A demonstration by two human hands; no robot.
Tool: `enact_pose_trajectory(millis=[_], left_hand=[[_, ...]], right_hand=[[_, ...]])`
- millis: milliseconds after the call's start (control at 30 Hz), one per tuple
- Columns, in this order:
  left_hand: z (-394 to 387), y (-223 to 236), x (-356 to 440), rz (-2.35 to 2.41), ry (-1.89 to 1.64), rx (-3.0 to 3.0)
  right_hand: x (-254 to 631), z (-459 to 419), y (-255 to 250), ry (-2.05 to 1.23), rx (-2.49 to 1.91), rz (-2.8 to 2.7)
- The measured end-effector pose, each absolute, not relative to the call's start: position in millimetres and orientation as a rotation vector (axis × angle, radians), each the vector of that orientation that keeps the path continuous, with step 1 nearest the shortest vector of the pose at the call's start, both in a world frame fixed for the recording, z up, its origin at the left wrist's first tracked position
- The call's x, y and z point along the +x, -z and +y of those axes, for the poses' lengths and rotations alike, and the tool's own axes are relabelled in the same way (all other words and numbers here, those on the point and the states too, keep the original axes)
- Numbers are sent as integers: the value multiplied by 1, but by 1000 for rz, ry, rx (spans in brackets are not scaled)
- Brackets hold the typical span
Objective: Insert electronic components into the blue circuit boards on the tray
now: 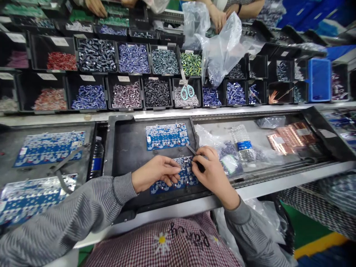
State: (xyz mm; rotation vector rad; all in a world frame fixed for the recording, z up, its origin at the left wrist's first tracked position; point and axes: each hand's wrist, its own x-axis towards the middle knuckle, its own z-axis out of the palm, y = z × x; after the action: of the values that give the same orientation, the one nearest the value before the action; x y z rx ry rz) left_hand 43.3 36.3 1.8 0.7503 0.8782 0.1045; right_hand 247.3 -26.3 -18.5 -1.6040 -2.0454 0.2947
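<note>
My left hand (160,170) hovers over the near blue circuit board (169,187), thumb and fingers drawn together; whatever they hold, if anything, is too small to make out. At the right end of that board, my right hand (209,167) is closed in a pinch close to its surface, and its fingertips hide what is between them. A grey flat strip (190,149) sticks out beside the right index finger; I cannot tell if the hand touches it. A second blue circuit board (167,136) lies farther back in the same black tray (125,144).
Component bins (126,94) stand in rows behind the tray, with scissors (187,92) on one. Another tray with boards (50,148) and a dark bottle (97,157) are left. A clear bottle (244,144) and copper-coloured strips (290,138) lie right. Co-workers' hands (218,17) are across.
</note>
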Motion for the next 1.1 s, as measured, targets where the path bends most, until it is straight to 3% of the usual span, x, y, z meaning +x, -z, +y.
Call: enact_pose_trajectory(millis=[1100], left_hand=[[37,-1,37,926,-127,860]], right_hand=[[250,-24,19,-332,-1648,-1991]])
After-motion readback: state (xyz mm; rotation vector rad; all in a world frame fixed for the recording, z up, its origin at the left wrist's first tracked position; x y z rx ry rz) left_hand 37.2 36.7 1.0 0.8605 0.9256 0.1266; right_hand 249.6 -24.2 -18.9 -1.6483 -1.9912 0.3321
